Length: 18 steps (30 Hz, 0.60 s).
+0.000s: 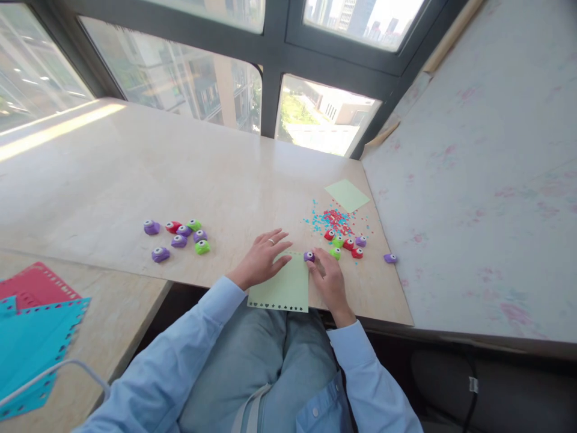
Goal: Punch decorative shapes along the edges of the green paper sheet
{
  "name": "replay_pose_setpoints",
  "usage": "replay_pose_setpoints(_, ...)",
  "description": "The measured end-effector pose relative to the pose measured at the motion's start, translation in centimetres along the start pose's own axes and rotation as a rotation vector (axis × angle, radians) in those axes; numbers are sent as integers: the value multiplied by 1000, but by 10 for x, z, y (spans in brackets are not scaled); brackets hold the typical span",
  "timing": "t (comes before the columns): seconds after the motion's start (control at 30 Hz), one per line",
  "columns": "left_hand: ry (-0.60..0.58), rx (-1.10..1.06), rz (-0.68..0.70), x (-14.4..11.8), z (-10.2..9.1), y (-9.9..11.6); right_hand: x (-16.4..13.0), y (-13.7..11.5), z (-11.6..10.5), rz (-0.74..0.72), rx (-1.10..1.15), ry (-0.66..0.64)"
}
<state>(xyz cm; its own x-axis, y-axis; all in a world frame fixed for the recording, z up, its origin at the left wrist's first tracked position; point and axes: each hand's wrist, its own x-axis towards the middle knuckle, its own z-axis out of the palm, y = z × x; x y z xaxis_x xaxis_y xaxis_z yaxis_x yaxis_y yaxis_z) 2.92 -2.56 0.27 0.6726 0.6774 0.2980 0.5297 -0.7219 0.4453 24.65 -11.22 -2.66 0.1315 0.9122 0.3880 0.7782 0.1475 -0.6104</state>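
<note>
A pale green sheet of paper [285, 285] lies at the front edge of the table, with a row of small punched shapes along its near edge. My left hand [264, 258] rests over the sheet's upper left part, fingers stretched out and holding nothing. At the sheet's upper right corner, my right hand [330, 279] grips a small purple paper punch [309, 257] between thumb and fingers. Whether the paper sits inside the punch's slot cannot be made out. Close beyond the right hand stand several red, green and purple punches [348, 244].
Red and blue paper bits [336, 221] lie scattered at the right, near another green sheet [347, 195]. More punches [179, 240] stand at the left. A lone purple punch [390, 258] sits by the papered wall [473, 180]. Punched blue [36, 355] and red sheets [42, 285] lie at far left.
</note>
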Motion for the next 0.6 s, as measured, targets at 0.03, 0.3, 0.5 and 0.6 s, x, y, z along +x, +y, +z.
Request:
replay_pose_setpoints(0.03, -35, 8, 33, 10, 3, -4, 0, 0, -1, -6, 4, -2)
replay_pose_setpoints(0.3, -125, 68, 83, 21, 24, -26, 0, -7, -5, 7, 33, 1)
replay_pose_setpoints(0.5, -100, 71, 87, 19, 19, -24, -2, -13, -10, -18, 70, 10)
replay_pose_setpoints(0.6, -105, 80, 90, 19, 16, -21, -6, -14, -12, -28, 83, -1)
